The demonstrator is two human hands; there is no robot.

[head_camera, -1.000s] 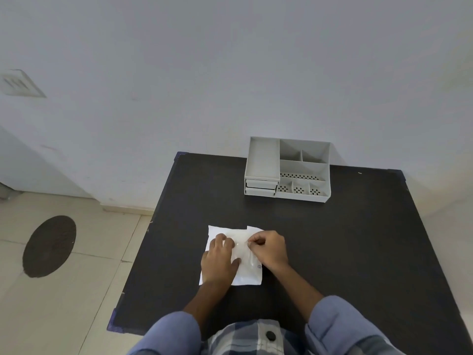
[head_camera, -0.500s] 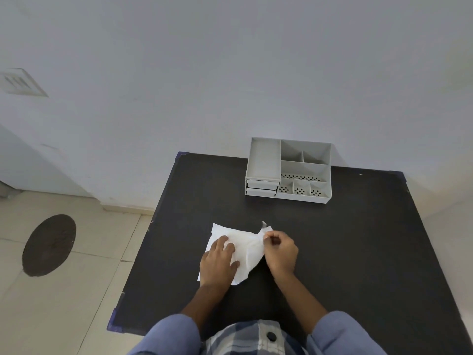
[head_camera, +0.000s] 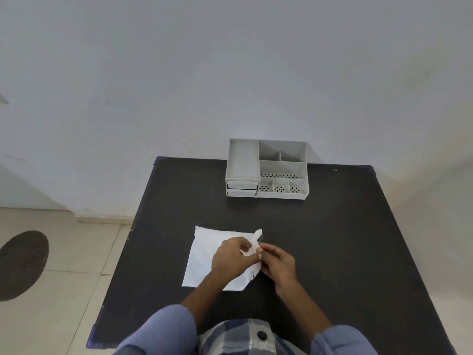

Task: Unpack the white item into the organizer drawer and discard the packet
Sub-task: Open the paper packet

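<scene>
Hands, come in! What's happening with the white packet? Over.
Left hand and right hand both pinching packet at its right edge. Packet on table. Organizer beyond, drawers shut. Nothing between.

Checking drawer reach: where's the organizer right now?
In the head view the grey organizer stands at the table's far edge against the wall, slightly right of centre, well beyond the white packet both hands are gripping.

We see a square black table (head_camera: 332, 252) pushed against a plain pale grey wall (head_camera: 230, 73), beige floor tiles (head_camera: 64, 278) to its left, a dark oval floor patch (head_camera: 21, 263) on them.
</scene>
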